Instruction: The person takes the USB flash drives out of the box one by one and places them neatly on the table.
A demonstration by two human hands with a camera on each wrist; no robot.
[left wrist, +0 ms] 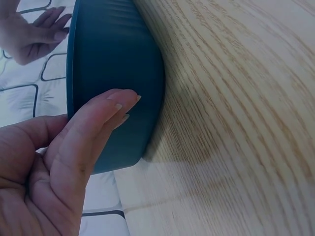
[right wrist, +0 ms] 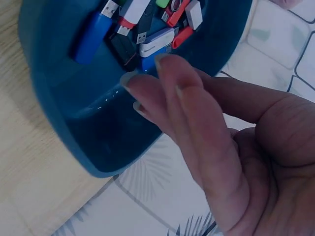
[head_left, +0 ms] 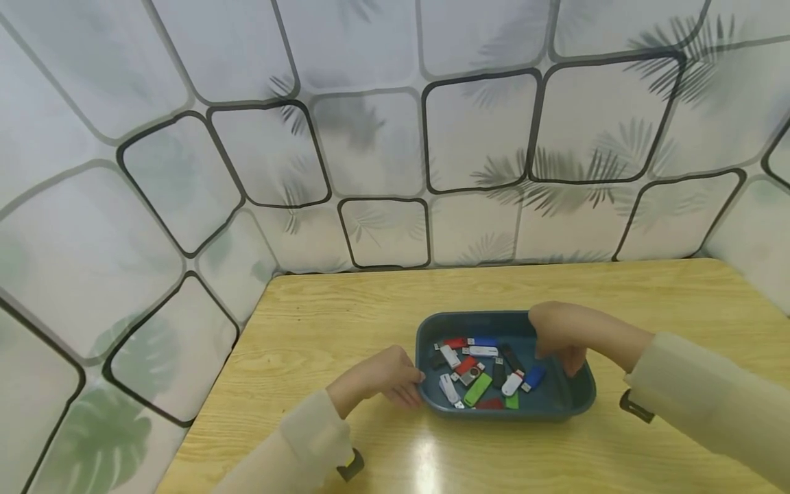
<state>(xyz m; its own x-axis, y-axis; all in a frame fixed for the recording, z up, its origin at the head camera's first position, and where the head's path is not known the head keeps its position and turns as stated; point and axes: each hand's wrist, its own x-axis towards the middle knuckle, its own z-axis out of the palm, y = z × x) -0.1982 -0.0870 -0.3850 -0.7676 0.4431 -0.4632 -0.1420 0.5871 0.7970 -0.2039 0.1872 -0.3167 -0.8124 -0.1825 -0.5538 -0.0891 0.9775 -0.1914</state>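
A dark teal plastic bin (head_left: 558, 394) holds several USB flash drives, among them a green one (head_left: 478, 390), a blue one (head_left: 533, 377) and a white one with a red end (head_left: 512, 383). My left hand (head_left: 389, 376) grips the bin's left end; in the left wrist view its fingers (left wrist: 93, 123) lie along the outer wall while the thumb goes over the rim. Over the right part of the bin hangs my right hand (head_left: 558, 336), palm side down. Its fingers (right wrist: 206, 123) are slightly bent in the right wrist view, with nothing visible between them and the thumb.
The bin stands on a light wood-grain table (head_left: 333, 309). Behind and to the left rises a pale wall covering (head_left: 382, 151) with dark rounded squares and leaf prints. Most drives lie in the bin's left and middle parts.
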